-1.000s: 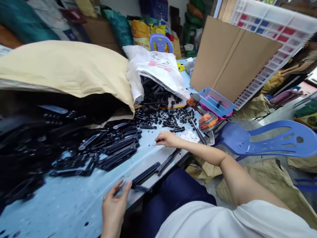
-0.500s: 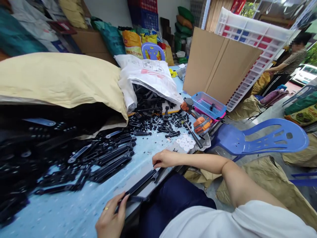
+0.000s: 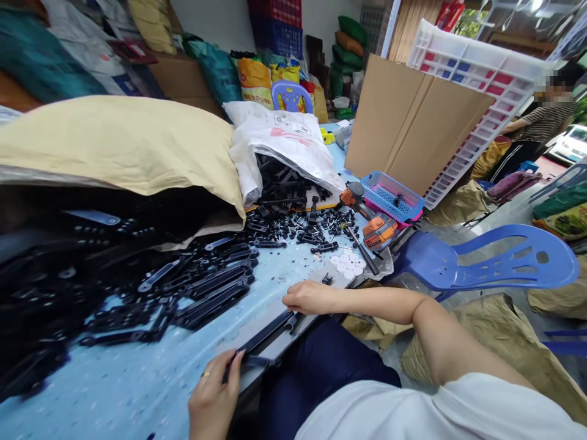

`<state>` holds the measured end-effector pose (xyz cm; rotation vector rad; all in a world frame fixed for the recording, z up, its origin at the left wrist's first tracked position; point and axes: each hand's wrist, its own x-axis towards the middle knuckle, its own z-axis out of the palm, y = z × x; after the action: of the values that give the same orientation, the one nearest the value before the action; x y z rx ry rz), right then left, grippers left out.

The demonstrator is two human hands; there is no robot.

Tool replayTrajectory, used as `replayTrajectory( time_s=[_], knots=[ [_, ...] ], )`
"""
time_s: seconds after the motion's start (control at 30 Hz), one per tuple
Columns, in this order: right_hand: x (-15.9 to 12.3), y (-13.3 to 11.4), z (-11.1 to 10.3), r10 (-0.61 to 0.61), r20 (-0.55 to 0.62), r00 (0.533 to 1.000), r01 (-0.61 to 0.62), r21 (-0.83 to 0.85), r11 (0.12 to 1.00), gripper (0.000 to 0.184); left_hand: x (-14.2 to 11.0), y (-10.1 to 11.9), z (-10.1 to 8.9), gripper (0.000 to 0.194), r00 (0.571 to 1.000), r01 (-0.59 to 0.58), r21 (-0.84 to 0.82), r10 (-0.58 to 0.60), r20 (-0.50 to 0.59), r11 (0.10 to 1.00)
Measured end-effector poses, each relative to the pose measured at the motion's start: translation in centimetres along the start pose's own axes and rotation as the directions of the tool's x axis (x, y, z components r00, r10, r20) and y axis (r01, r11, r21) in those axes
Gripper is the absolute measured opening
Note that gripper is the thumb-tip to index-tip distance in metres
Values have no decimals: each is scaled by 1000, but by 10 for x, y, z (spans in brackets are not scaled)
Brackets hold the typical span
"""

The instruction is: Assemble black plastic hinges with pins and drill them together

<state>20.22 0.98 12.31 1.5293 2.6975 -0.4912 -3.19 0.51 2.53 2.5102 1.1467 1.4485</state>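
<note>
My left hand [image 3: 214, 388], a ring on one finger, is closed around the near end of a long black plastic bar [image 3: 263, 333] at the table edge. At the bar's far end, my right hand [image 3: 308, 298] has its fingers pinched together just above it; what sits between the fingertips is hidden. Other black parts [image 3: 261, 361] lie beside and under the bar, on a grey strip [image 3: 271, 353] along the edge. A heap of similar black bars [image 3: 215, 299] spreads to the left, partly inside a large cream sack [image 3: 123, 140].
A white sack [image 3: 287, 137] spills black pieces near scattered screws and small parts [image 3: 298, 226]. An orange cordless drill [image 3: 378, 231], a hammer [image 3: 365, 252], white discs [image 3: 348, 264] and a blue basket [image 3: 394, 195] are at the right. A blue chair [image 3: 495, 256] stands beyond; a person [image 3: 550, 113] is behind.
The view has shifted slightly, so the scene sits a little to the right. My right fingertips have shifted slightly at the bar's far end; my left hand keeps its hold.
</note>
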Motion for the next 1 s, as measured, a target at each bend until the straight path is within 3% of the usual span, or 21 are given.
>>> replayTrajectory(
  time_s=[0.13,0.27,0.47,0.57,0.8,1.0],
  knots=[
    [0,-4,-4,7,34,999,-5,-76,997,9,-3,2,-4,12,999,12,21,-12,38,1000],
    [-1,-3,-11,2,-9,1000,-2,-5,1000,8,-3,3,-2,18,999,6,119,-11,38,993],
    [-3,-3,-14,86,-74,994,-77,122,989,5,11,18,25,23,957,-193,85,169,238,977],
    [-3,-1,-11,117,-78,990,-101,180,978,2,17,23,34,27,944,-201,83,171,283,976],
    [-7,18,-6,142,-163,976,-86,308,948,5,16,19,20,27,957,-28,161,-21,290,987],
    [0,32,3,155,-219,963,-59,391,918,6,15,20,13,27,913,182,204,-242,327,962]
  ],
)
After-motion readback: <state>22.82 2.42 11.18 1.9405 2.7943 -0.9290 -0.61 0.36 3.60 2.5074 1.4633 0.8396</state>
